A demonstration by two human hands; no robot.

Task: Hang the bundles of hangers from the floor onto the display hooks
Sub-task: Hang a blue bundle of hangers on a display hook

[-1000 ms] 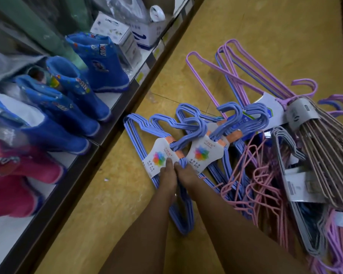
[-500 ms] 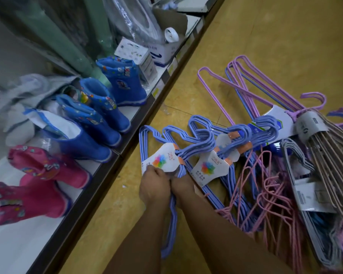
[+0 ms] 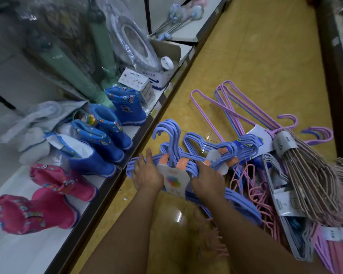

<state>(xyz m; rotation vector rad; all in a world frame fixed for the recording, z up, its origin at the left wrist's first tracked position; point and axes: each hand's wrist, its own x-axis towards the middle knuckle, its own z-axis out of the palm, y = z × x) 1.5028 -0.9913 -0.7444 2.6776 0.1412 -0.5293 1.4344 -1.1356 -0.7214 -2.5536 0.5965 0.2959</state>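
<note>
Low white display shelf, far left: pink rubber boots, blue rubber boots, small white cardboard box, plastic-wrapped white oval seat.
Left hand: fingers curled over left shoulder of banded bundle of blue plastic hangers, gripping.
Bundle: lifted between both hands over yellow glossy floor, hooks up, white paper label at centre.
Right hand: closed on bundle's right shoulder.
Right, on floor: further blue hanger bundles, loose pink wire hangers, lilac long hangers, beige hanger bundle.
</note>
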